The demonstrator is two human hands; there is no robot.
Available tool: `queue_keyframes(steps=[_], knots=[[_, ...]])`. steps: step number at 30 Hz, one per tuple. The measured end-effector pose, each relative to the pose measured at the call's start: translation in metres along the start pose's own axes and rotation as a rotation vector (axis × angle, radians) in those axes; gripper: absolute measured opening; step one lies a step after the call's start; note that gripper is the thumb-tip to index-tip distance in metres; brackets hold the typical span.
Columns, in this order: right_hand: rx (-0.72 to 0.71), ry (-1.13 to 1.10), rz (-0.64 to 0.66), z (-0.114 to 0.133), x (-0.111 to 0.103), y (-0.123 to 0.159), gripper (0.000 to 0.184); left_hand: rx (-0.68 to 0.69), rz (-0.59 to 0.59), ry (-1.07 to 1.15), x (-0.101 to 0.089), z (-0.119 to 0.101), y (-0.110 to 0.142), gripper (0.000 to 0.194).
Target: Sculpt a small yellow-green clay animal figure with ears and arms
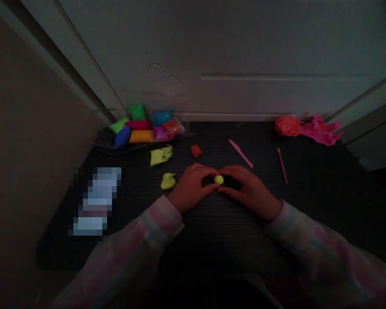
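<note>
My left hand (193, 185) and my right hand (249, 189) meet over the middle of a dark ribbed mat (309, 206). Together their fingertips pinch a small yellow clay ball (218, 180), with the fingers of both hands curled around it. A lump of yellow clay (168, 181) lies just left of my left hand. Further back sits a torn yellow clay packet (161, 155), and a small red clay piece (196, 150) lies beyond my hands.
Several coloured clay packets (141, 126) lie in a clear bag at the back left. Two pink modelling tools (241, 153) (282, 165) rest right of centre. Orange and pink clay wrappers (309, 128) sit at the back right. A pixelated object (96, 201) lies left. A wall runs behind.
</note>
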State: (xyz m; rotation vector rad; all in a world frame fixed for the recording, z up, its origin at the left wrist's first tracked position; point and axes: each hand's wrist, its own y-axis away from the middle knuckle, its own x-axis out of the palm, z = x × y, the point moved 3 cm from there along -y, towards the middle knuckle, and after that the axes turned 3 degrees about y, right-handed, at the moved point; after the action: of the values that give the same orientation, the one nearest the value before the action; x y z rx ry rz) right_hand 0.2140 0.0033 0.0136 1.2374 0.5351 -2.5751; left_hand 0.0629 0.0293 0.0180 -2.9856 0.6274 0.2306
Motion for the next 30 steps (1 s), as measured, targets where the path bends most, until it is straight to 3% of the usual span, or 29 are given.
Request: queue_keyframes(steps=[4, 9, 14, 21, 30], knots=[[-0.059, -0.035, -0.027, 0.003, -0.002, 0.000, 0.034, -0.059, -0.001, 0.123, -0.001, -0.001, 0.001, 0.030], [-0.103, -0.018, -0.063, 0.007, -0.005, 0.002, 0.025, -0.194, 0.131, 0.345, 0.002, 0.000, 0.003, 0.048], [-0.157, -0.003, -0.128, 0.014, -0.007, 0.003, 0.025, -0.354, 0.160, 0.622, 0.008, 0.002, 0.004, 0.045], [-0.207, 0.025, -0.163, 0.020, -0.005, 0.004, 0.029, -0.304, 0.168, 0.443, 0.011, 0.003, 0.005, 0.054], [-0.244, 0.075, -0.178, 0.019, -0.005, 0.003, 0.023, -0.250, 0.181, 0.410, 0.014, 0.002, 0.006, 0.053]])
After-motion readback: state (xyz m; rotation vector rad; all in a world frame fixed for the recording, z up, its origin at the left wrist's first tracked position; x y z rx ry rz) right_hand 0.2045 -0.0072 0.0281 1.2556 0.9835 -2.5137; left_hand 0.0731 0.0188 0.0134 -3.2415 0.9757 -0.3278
